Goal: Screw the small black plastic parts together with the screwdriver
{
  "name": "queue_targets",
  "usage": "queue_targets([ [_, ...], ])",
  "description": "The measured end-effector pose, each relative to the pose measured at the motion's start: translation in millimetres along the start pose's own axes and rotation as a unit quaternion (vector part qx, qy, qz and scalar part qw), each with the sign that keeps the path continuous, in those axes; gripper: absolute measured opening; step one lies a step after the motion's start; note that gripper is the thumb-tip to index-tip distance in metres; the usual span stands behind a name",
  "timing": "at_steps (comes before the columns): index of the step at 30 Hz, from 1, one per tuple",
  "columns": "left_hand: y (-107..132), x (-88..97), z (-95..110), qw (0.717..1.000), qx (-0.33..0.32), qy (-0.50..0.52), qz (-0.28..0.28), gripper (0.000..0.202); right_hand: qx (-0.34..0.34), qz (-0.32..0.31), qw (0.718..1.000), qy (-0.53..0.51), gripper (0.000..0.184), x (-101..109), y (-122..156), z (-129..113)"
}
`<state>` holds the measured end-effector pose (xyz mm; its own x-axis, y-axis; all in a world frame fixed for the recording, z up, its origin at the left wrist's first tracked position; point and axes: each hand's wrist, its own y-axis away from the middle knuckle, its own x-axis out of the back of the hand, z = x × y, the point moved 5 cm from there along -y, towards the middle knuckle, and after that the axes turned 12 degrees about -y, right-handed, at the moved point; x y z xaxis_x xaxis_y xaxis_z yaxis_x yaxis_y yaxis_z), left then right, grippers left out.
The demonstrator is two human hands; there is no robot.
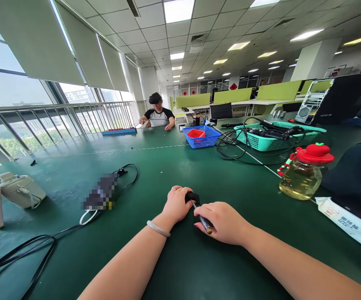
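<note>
My left hand rests on the green table with its fingers closed round a small black part. My right hand sits just to the right of it, fingers wrapped round a slim screwdriver. The screwdriver's shaft points up and left, and its tip meets the black part. A pale bangle circles my left wrist.
A glass jar with a red lid and a dark cap lie at the right. A blue basket and a teal basket of cables stand further back. Black cables and a white device lie at the left. Another person sits at the far end.
</note>
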<state>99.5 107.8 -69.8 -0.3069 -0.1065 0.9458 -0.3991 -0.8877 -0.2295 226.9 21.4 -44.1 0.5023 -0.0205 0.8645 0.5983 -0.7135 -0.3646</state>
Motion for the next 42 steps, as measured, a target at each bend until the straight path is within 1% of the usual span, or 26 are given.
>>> queue_targets([
  [14,1.1,1.3,-0.1,1.0,0.006,0.009,-0.009,0.032,-0.007,-0.015,1.0,-0.003,0.017,-3.2,0.1,2.3],
  [20,0.9,-0.2,-1.1,1.0,0.006,0.014,-0.004,0.032,-0.007,-0.02,1.0,0.001,0.018,-2.9,-0.4,1.0],
  [30,2.6,4.4,0.5,1.0,0.01,0.019,-0.003,0.033,-0.011,-0.027,1.0,0.003,0.016,-3.6,-1.2,0.5],
  [42,1.3,2.0,-0.2,1.0,0.013,0.017,-0.01,0.032,-0.012,-0.026,1.0,0.005,0.017,-3.8,-0.2,0.8],
])
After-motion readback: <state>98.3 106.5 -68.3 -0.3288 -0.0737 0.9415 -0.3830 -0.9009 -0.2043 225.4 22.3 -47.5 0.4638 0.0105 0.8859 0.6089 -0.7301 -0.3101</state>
